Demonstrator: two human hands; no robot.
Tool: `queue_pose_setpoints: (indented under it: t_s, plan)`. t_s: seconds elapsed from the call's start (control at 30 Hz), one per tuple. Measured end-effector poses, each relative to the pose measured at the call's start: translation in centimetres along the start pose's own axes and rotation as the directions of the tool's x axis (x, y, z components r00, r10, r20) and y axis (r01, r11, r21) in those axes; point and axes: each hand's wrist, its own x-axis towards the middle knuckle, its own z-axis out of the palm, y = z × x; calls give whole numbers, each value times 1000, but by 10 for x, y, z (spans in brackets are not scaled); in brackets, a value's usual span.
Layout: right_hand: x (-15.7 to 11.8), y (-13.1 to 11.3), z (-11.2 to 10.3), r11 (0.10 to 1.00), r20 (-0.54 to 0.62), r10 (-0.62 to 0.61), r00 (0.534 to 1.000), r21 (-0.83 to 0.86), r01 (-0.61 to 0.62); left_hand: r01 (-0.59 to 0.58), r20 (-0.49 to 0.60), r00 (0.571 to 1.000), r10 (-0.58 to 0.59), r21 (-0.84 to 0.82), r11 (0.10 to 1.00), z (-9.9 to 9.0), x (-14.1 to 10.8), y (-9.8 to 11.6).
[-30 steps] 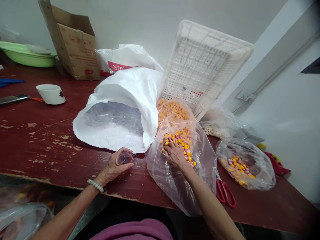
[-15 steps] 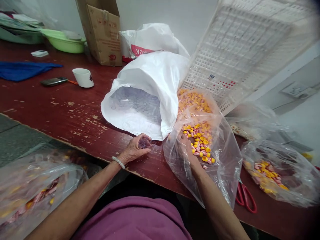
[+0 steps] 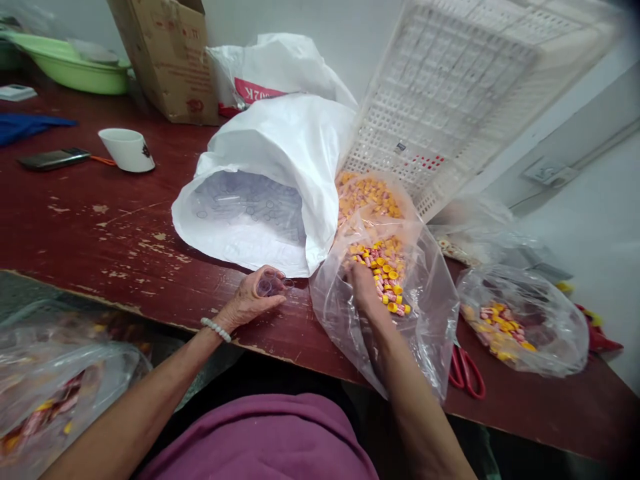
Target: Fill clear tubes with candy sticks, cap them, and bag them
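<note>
My left hand is curled round several clear plastic tubes, their round open ends facing me, just above the table edge. Inside a clear plastic bag is my right hand, among small pink-and-white pieces with yellow caps. Its fingers are hidden by the bag and the pieces, so I cannot make out whether they hold anything. Between and beyond my hands lies a white sack, its mouth towards me, with many clear tubes inside.
A white plastic crate leans behind the bag. Red-handled scissors and another bag of capped pieces lie to the right. At the left are a white cup, a phone, a cardboard box and a green basin.
The view has shifted, so everything sits further left. My right hand has pushed deeper among the capped pieces. My left hand still holds the tubes.
</note>
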Motion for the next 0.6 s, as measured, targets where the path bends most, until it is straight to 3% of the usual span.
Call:
queue_pose_setpoints:
  t_s: [0.13, 0.2, 0.3, 0.43, 0.6]
  plan:
    - [-21, 16, -35, 979, -98, 148, 984, 153, -132, -18, 13, 1000, 18, 7, 1000, 1, 0, -5]
    - [-30, -4, -47, 927, -128, 133, 983, 366, -77, -31, 23, 999, 31, 18, 999, 1, 0, -7]
    - [-35, -61, -54, 750, -119, 5, 993, 657, 75, -42, 25, 999, 41, 27, 999, 1, -1, -6]
    - [-30, -123, -44, 731, -86, -141, 986, 662, 162, -41, 38, 998, 43, -38, 998, 1, -1, -4]
    - [-26, -127, -40, 734, -11, -233, 973, 654, 183, -62, 25, 998, 63, -25, 998, 1, 0, -6]
